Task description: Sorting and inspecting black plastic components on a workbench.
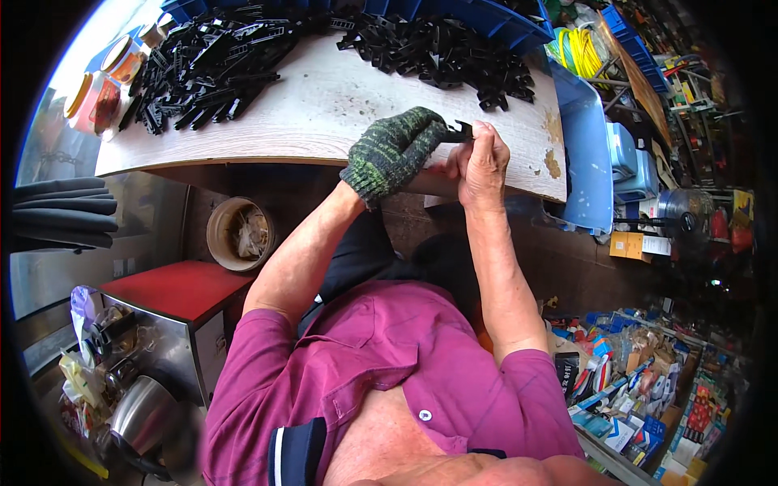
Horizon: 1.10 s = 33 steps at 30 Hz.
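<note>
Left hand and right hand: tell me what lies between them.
A black part lies between the gloved left hand and the bare right hand, bridging the gap; the head view shows this.

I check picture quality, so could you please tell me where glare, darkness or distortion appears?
Head view: glare whitens the background behind the jars; head view: the front edge of the table bends; head view: black surrounds the round picture.
</note>
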Available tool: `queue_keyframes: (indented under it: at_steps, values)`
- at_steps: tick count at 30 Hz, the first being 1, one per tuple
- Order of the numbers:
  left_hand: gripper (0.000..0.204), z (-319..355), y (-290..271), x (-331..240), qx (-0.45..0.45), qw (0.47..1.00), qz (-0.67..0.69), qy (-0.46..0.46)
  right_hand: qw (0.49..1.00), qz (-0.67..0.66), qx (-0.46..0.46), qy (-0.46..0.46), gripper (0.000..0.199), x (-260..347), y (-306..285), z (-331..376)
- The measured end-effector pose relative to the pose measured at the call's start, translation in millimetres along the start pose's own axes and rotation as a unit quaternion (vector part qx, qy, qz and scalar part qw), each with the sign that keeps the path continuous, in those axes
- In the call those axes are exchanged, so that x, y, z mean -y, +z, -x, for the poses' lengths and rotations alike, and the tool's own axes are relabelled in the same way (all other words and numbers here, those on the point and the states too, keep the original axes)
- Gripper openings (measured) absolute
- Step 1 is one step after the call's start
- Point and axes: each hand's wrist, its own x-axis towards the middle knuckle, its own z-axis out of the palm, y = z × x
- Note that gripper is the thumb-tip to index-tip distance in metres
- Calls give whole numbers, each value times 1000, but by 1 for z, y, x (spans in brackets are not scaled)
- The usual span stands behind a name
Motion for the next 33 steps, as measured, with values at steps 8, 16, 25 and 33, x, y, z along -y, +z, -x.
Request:
queue_keyframes:
  at_steps: [8,16,25,33]
  values:
    - [30,0,41,0,-101,994,26,25,973,152,-41,-170,29,-25,-9,-9]
    - [37,6,37,-26,-44,993,-12,-112,998,49,-27,-33,17,-7,-11,4]
    - [31,51,-153,22,-297,770,-561,-61,989,-73,-92,86,39,3,-15,-13]
    - [31,45,-152,23,-173,792,-583,-45,943,-51,-323,66,44,35,-76,-69]
